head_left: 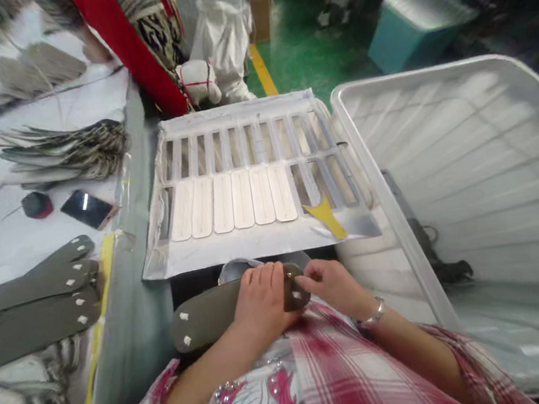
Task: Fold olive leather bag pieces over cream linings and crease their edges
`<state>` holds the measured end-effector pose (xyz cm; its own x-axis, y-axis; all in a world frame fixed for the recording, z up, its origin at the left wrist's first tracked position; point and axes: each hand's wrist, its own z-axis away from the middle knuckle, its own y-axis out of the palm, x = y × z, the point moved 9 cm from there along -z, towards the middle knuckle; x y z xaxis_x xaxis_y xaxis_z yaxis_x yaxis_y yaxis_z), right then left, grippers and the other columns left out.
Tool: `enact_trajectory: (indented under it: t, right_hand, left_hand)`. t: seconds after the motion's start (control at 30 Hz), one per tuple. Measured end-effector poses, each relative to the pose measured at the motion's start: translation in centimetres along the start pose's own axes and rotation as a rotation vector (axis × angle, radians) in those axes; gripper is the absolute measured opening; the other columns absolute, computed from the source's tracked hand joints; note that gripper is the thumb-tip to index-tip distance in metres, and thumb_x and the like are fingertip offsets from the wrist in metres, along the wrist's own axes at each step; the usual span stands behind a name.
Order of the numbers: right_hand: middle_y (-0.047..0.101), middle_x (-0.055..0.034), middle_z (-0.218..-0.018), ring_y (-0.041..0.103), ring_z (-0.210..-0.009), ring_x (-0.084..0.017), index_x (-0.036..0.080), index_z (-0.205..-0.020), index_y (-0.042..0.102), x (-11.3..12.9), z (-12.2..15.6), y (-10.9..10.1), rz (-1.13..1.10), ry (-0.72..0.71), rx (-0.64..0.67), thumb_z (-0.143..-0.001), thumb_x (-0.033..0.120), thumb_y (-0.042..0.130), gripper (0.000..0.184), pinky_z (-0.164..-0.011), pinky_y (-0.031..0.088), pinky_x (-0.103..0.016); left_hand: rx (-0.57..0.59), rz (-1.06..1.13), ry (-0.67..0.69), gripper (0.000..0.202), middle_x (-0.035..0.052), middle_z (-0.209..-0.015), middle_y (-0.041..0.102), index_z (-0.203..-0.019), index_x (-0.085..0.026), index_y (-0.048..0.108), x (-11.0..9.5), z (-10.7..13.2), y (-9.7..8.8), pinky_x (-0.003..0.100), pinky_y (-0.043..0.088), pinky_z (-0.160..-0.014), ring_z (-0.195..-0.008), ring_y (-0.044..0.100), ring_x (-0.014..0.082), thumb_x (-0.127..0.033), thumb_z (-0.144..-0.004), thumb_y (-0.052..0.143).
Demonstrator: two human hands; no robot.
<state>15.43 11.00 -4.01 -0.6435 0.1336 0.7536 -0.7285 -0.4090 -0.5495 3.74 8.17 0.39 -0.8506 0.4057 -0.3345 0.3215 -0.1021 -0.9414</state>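
A dark olive, round-ended flat strip (208,316) with small white tabs near its ends lies across my lap. My left hand (262,296) is wrapped over it toward its right end, gripping it. At that same end, my right hand (336,286) has thumb and forefinger pinched together beside a tab; what is between those fingertips is too small to make out. Just beyond my hands is a white slotted frame (265,245), with several cream oblong pieces (242,199) side by side in its front row. A yellow forked piece (326,216) rests on the frame's front right.
On the left table sit more olive strips (34,302), a stack of layered pieces (67,152), a phone (89,209) and a small dark round object (37,205). A big white bin (402,231) stands at my right. A person in red (135,54) is beyond the frame.
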Motion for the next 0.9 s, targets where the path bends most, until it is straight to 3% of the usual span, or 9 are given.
enact_trajectory:
  t: [0.1, 0.23, 0.43, 0.5, 0.6, 0.67, 0.77, 0.9]
  right_hand:
    - [0.05, 0.0036, -0.056, 0.042, -0.053, -0.01, 0.019, -0.062, 0.049, 0.3, 0.3, 0.1, -0.021, -0.019, -0.024, -0.076, 0.034, 0.053, 0.021, -0.05, 0.031, -0.024]
    - [0.046, 0.0046, -0.057, 0.04, -0.052, -0.01, 0.019, -0.066, 0.045, 0.0, 0.3, 0.2, -0.099, -0.031, -0.032, -0.075, 0.035, 0.054, 0.02, -0.049, 0.031, -0.023]
    - [0.048, 0.0051, -0.053, 0.043, -0.048, -0.009, 0.019, -0.067, 0.045, -0.6, 0.7, 1.0, -0.226, 0.043, 0.094, -0.077, 0.039, 0.053, 0.024, -0.046, 0.033, -0.022]
    - [0.048, 0.005, -0.051, 0.044, -0.046, -0.009, 0.019, -0.065, 0.047, -0.7, 0.9, 1.1, -0.195, 0.076, 0.12, -0.077, 0.04, 0.053, 0.025, -0.045, 0.033, -0.022]
    - [0.051, 0.0046, -0.051, 0.046, -0.047, -0.01, 0.018, -0.064, 0.049, -0.6, 1.2, 0.9, -0.132, 0.097, 0.103, -0.077, 0.04, 0.053, 0.026, -0.046, 0.032, -0.022]
    - [0.053, 0.004, -0.053, 0.048, -0.048, -0.01, 0.019, -0.064, 0.051, -0.3, 1.4, 0.6, -0.092, 0.098, 0.084, -0.078, 0.04, 0.053, 0.026, -0.047, 0.033, -0.022]
    - [0.058, 0.0027, -0.059, 0.051, -0.054, -0.011, 0.019, -0.064, 0.053, 0.6, 1.8, 0.0, 0.004, 0.066, 0.052, -0.08, 0.04, 0.052, 0.027, -0.052, 0.035, -0.024]
    - [0.06, 0.0015, -0.063, 0.052, -0.058, -0.013, 0.02, -0.066, 0.054, 1.7, 2.2, -0.6, 0.179, 0.026, -0.007, -0.083, 0.04, 0.049, 0.027, -0.054, 0.033, -0.025]
  left_hand:
    - [-0.054, 0.02, 0.172, 0.055, 0.0123, -0.119, 0.053, -0.121, -0.013, 0.048, -1.2, 1.7, -1.5, 0.047, 0.03, -0.099, -0.111, 0.044, 0.028, -0.045, -0.077, 0.06]
    - [-0.047, 0.075, 0.262, 0.024, 0.006, -0.104, 0.06, -0.109, -0.016, 0.056, -1.7, 2.7, -2.0, 0.038, 0.038, -0.09, -0.099, 0.049, 0.0202, -0.025, -0.087, 0.049]
    - [-0.009, 0.179, 0.259, 0.02, 0.0056, -0.096, 0.061, -0.102, -0.016, 0.058, -1.6, 2.2, -1.4, 0.035, 0.041, -0.083, -0.092, 0.051, 0.0188, -0.023, -0.087, 0.048]
    - [-0.029, 0.174, 0.222, 0.018, 0.0075, -0.107, 0.058, -0.099, -0.017, 0.059, -1.4, 2.0, -1.6, 0.038, 0.039, -0.089, -0.102, 0.049, 0.0211, -0.023, -0.085, 0.05]
    - [-0.035, 0.155, 0.139, 0.013, 0.011, -0.135, 0.039, -0.089, -0.018, 0.06, -0.9, 1.1, -1.8, 0.047, 0.028, -0.101, -0.124, 0.034, 0.0284, -0.025, -0.078, 0.059]
    - [0.016, 0.157, 0.107, 0.018, 0.0129, -0.14, 0.033, -0.088, -0.018, 0.059, -0.8, 0.5, -1.3, 0.049, 0.024, -0.103, -0.127, 0.03, 0.0302, -0.027, -0.073, 0.064]
    - [0.071, 0.166, 0.086, 0.028, 0.0132, -0.133, 0.041, -0.093, -0.019, 0.057, -0.7, -0.2, -0.8, 0.048, 0.026, -0.103, -0.122, 0.036, 0.0286, -0.029, -0.07, 0.068]
    - [0.067, 0.168, 0.079, 0.027, 0.0123, -0.13, 0.043, -0.092, -0.019, 0.057, -0.8, -0.3, -0.7, 0.046, 0.026, -0.103, -0.12, 0.037, 0.0282, -0.031, -0.071, 0.067]
